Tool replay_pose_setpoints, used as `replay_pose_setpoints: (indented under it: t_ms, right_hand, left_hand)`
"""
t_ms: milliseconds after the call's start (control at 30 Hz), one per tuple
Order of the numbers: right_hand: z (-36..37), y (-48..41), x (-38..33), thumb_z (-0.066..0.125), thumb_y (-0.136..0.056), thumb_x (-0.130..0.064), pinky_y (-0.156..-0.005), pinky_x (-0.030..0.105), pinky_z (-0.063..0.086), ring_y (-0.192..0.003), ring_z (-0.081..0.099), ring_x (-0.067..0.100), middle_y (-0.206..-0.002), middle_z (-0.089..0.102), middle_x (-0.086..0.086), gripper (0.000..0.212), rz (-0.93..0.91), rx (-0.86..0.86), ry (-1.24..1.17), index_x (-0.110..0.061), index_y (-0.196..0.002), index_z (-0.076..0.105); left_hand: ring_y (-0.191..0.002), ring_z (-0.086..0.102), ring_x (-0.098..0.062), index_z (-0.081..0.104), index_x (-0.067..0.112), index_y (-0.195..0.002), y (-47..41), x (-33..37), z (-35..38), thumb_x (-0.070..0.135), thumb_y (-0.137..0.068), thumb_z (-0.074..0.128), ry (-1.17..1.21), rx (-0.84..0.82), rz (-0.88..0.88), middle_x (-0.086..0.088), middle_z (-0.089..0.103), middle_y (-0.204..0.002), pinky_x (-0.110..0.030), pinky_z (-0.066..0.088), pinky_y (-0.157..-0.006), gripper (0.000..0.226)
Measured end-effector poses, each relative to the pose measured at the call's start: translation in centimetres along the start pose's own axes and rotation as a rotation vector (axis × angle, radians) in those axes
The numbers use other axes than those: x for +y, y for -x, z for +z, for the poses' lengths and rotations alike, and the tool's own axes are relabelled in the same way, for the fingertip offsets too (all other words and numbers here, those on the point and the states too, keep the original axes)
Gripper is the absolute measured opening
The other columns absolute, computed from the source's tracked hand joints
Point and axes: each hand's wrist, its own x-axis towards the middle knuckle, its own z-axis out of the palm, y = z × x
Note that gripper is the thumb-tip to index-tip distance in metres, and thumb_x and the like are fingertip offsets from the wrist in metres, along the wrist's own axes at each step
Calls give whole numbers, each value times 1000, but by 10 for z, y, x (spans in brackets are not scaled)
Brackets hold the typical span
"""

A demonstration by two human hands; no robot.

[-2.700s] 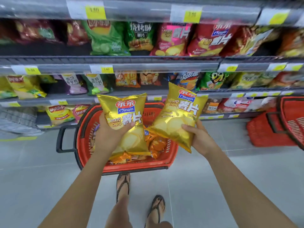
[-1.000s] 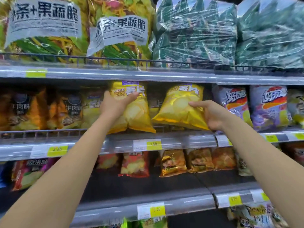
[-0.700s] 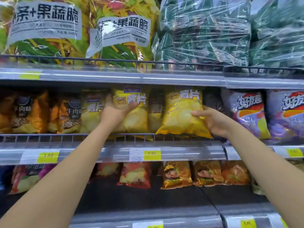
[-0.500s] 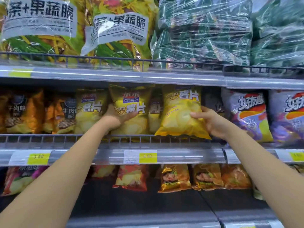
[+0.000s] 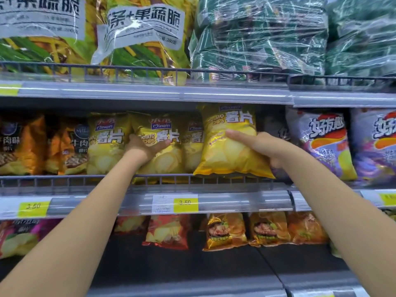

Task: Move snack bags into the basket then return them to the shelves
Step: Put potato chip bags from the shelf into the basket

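Two golden potato chip bags are at the middle shelf point(image 5: 214, 201). My left hand point(image 5: 144, 147) grips the left chip bag point(image 5: 162, 146), which stands upright behind the wire rail among other golden bags. My right hand point(image 5: 263, 146) holds the right chip bag point(image 5: 227, 153) from its right side, thumb across the front; the bag's lower edge hangs over the wire rail. The basket is out of view.
Orange snack bags point(image 5: 23, 144) fill the shelf's left, purple bags point(image 5: 323, 142) its right. Large clear-wrapped packs point(image 5: 257, 37) sit on the shelf above. Smaller red and gold bags point(image 5: 225, 231) line the shelf below. Yellow price tags point(image 5: 185, 202) run along the rail.
Both hands lifted the two golden bags from over the basket to the middle shelf. In the last half second the left bag went deeper behind the rail and the right bag edged inward.
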Motion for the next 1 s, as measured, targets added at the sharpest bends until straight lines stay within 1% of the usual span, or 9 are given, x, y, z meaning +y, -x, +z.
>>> replay_pose_setpoints:
  t_ms: [100, 200, 333, 467, 533, 633, 733, 833, 1000]
  right_hand:
    - [-11, 12, -7, 79, -49, -65, -84, 41, 56, -91, 71, 30, -102, 74, 11, 88, 70, -181, -82, -16, -119, 62]
    - [-16, 10, 0, 74, -60, -61, -73, 35, 56, -80, 73, 26, -93, 75, 10, 69, 64, -137, -145, -16, -111, 65]
    - [-11, -2, 6, 84, -35, -72, -87, 42, 55, -95, 70, 29, -109, 71, 10, 114, 39, -4, -134, -16, -130, 55]
    - [0, -11, 18, 76, -44, -77, -105, 45, 43, -117, 56, 30, -132, 57, 6, 117, -4, 94, -41, -16, -139, 44]
    - [4, -16, 27, 76, -44, -81, -107, 41, 41, -126, 51, 29, -144, 48, 6, 127, -36, 178, 87, -15, -145, 38]
    - [5, -21, 34, 71, -46, -79, -108, 40, 38, -135, 41, 29, -153, 37, 8, 132, -47, 218, 165, -15, -151, 25]
    - [3, -23, 39, 71, -43, -81, -105, 37, 38, -131, 45, 28, -149, 42, 6, 131, -69, 228, 170, -16, -149, 29]
    - [-9, -24, 46, 77, -35, -80, -104, 37, 43, -118, 55, 24, -135, 56, 4, 129, -119, 213, 111, -16, -142, 41]
    - [-11, -23, 54, 75, -50, -69, -101, 37, 44, -117, 54, 22, -134, 54, 2, 115, -121, 185, 71, -16, -143, 35]
  left_hand:
    - [-136, 36, -38, 11, 5, -152, -2, -2, -1, 74, -67, 64, -28, 0, -16, -17, 28, -155, -48, 40, -103, 121]
    - [-138, 33, -39, 10, 7, -153, -4, -1, -5, 77, -69, 58, -70, -51, -26, -15, 24, -157, -49, 38, -104, 119]
    - [-135, 37, -39, 8, 3, -152, 4, 9, -2, 71, -73, 62, -80, 24, -23, -19, 30, -153, -49, 39, -103, 117]
    - [-126, 43, -43, 12, 6, -149, 22, 20, 9, 67, -74, 66, -336, 230, 110, -25, 38, -141, -49, 42, -97, 110]
    - [-130, 34, -44, 7, 12, -151, 32, 23, 16, 66, -75, 65, -493, 278, 226, -26, 30, -144, -51, 34, -104, 110]
    - [-142, 16, -40, 8, 21, -152, 40, 30, 27, 62, -77, 66, -689, 348, 576, -19, 17, -154, -54, 16, -115, 104]
    - [-148, -1, -32, -1, 24, -154, 30, 46, 37, 57, -77, 69, -816, 165, 794, -11, -3, -161, -48, 3, -120, 109]
    - [-148, -9, -31, -11, 20, -153, 14, 62, 53, 61, -72, 73, -922, 31, 769, -11, -13, -160, -46, -2, -118, 124]
    - [-147, -8, -38, -14, 21, -152, -2, 61, 84, 70, -67, 69, -1021, 44, 732, -19, -10, -160, -54, -7, -116, 129]
